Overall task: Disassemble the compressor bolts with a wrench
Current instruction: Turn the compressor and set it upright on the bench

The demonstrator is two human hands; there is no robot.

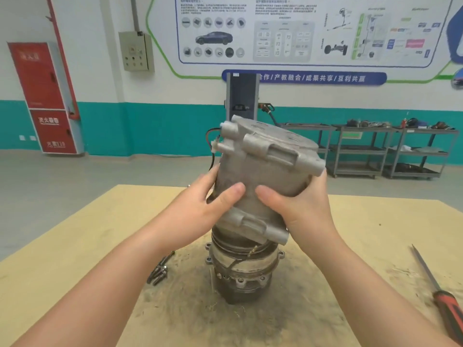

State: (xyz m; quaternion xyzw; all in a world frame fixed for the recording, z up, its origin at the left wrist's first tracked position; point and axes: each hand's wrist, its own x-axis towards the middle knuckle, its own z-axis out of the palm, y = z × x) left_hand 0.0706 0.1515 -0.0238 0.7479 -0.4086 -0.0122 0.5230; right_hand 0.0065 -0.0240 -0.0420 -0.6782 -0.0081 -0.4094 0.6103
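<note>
Item: compressor housing (265, 169), grey cast cylinder, tilted with its top toward two o'clock; we hold it aloft above the compressor core (241, 266), which stands upright on the tabletop (75, 246) at centre; the housing's lower lip is just clear of, or barely touching, the core's top, we cannot tell which.

Hands: left hand (208, 209) wraps the housing's wall from nine o'clock, thumb across the front, fingers curled behind; right hand (298, 209) clasps it from three o'clock, thumb forward, fingers round the far side; both grip the housing, neither holds a tool.

Step, as we judge it: the long bolts (160, 270) lie loose on the tabletop at eight o'clock of the core, so the unbolting looks done and the shell is being separated from the core.

Next move calls for: a straight lift clear of the core, minding the thin wire (235, 261) looped on the core's side; then a steady place to set the housing down.

Also present: screwdriver (441, 291), red-handled, at four o'clock near the tabletop's edge, well apart from both hands; no wrench visible.
</note>
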